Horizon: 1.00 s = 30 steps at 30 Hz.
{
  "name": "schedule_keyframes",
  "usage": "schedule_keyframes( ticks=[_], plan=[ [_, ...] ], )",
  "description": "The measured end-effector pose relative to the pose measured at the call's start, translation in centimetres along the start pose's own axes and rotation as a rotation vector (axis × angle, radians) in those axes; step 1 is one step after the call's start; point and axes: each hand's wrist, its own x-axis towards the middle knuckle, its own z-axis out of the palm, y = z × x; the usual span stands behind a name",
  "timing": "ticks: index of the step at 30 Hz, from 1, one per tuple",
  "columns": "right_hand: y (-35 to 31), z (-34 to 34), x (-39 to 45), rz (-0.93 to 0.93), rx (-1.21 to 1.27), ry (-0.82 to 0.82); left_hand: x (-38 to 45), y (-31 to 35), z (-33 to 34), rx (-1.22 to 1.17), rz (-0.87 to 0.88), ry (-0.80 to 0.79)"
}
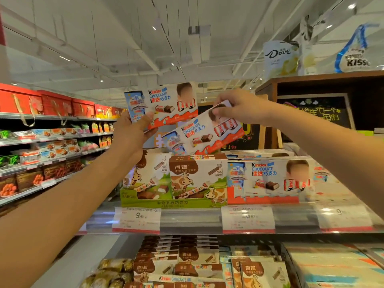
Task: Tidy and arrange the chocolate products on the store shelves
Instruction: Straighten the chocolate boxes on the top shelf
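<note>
Careful: your left hand (133, 132) grips top box (166, 104) by corner; right hand (239, 109) pinches tilted box (205, 136), maybe loosely. Either could slip onto shelf (187, 219).

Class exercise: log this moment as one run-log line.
left hand: holds Kinder box | right hand: holds second Kinder box | above shelf

Single head-worn wide-angle view, close to the shelf (207, 221), tilted up past both raised arms toward the ceiling (124, 38).
</note>
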Motion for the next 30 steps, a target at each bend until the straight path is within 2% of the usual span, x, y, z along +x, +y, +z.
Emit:
schedule_keyframes(
  ticks=[4, 12, 17, 22, 26, 28, 30],
  plan=[
    [1.8, -3.2, -2.1, 0.062, 0.055, 0.131, -0.4, 0.8, 1.5, -0.026, 0.065, -0.022],
    [5.7, -6.1, -6.7, 0.196, 0.020, 0.161, -0.5, 0.0, 4.4, -0.029, 0.034, -0.091],
    [6.7, -5.7, -8.4, 0.246, -0.045, 0.101, -1.1, -0.9, 5.7, -0.014, 0.001, -0.165],
    [6.8, -2.8, -8.0, 0.236, 0.110, 0.125, -1.2, -0.4, 6.3, 0.055, -0.054, -0.281],
    [7.3, -2.1, -8.1, 0.249, 0.145, 0.066, -1.4, 0.6, 6.9, 0.117, -0.076, -0.332],
    [7.6, -2.7, -8.5, 0.301, 0.095, 0.005, -1.5, 0.9, 7.3, 0.133, -0.084, -0.334],
    [7.7, -3.4, -9.0, 0.339, -0.054, -0.088, -1.7, 1.1, 7.8, 0.132, -0.112, -0.332]
  ],
)
